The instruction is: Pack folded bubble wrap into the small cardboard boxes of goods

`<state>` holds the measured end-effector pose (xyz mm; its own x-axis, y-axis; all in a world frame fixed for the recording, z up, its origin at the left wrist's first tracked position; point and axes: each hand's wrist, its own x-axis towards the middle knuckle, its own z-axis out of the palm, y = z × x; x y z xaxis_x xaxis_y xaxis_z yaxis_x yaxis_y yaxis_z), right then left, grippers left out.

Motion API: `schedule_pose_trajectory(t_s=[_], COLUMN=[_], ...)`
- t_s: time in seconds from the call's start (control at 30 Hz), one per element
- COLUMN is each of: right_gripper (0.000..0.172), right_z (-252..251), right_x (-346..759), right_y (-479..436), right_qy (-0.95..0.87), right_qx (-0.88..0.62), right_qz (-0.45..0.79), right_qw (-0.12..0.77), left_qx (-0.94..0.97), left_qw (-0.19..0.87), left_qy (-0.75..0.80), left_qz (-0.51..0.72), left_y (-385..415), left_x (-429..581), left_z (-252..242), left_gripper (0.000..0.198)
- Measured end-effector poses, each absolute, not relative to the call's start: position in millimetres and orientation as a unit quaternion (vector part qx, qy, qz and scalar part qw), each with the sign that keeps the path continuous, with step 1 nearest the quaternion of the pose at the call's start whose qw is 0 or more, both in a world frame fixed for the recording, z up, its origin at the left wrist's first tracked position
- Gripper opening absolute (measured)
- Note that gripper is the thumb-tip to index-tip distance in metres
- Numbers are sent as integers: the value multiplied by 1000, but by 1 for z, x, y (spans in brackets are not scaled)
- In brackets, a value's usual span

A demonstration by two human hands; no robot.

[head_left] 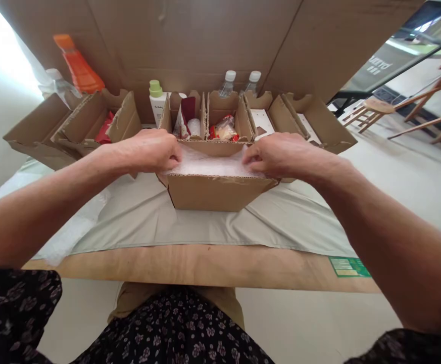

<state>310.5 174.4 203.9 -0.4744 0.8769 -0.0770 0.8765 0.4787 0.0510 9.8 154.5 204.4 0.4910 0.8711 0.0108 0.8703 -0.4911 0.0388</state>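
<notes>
In front of me stands an open cardboard box [208, 193], with white bubble wrap [210, 164] spread across its opening. My left hand [154, 150] is closed on the wrap at the box's left side, fingers curled inward. At the opposite side, my right hand [275, 155] pinches the other end of the wrap. Both hands are at the level of the box's rim. Whatever lies beneath the wrap is hidden.
Behind are open cardboard bins, one with a red-and-yellow packet [225, 129], another with a white box [262, 121]. An orange bottle [80, 65], a green-capped bottle [157, 103] and clear bottles stand farther back. More bubble wrap [72, 222] lies left, over a pale cloth [129, 222].
</notes>
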Motion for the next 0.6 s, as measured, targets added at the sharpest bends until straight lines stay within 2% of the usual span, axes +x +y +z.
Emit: schedule_pose_trajectory(t_s=[0.07, 0.13, 0.33, 0.5, 0.6], right_gripper=[14, 15, 16, 19, 18], right_z=[203, 199, 184, 181, 188], right_x=[302, 298, 303, 297, 299], right_y=[177, 177, 180, 180, 176], right_qy=[856, 857, 871, 861, 864], right_qx=[505, 498, 484, 503, 493], right_qz=[-1, -2, 8, 18, 38], right_qw=[110, 129, 90, 72, 98], left_qx=[872, 882, 917, 912, 916], left_qw=[7, -31, -7, -77, -73], left_qy=[482, 460, 395, 382, 366], left_qz=[-79, -100, -55, -131, -143], left_y=[156, 155, 162, 164, 164], left_x=[22, 29, 19, 25, 24], left_z=[212, 212, 185, 180, 194], left_gripper=[24, 24, 22, 15, 17])
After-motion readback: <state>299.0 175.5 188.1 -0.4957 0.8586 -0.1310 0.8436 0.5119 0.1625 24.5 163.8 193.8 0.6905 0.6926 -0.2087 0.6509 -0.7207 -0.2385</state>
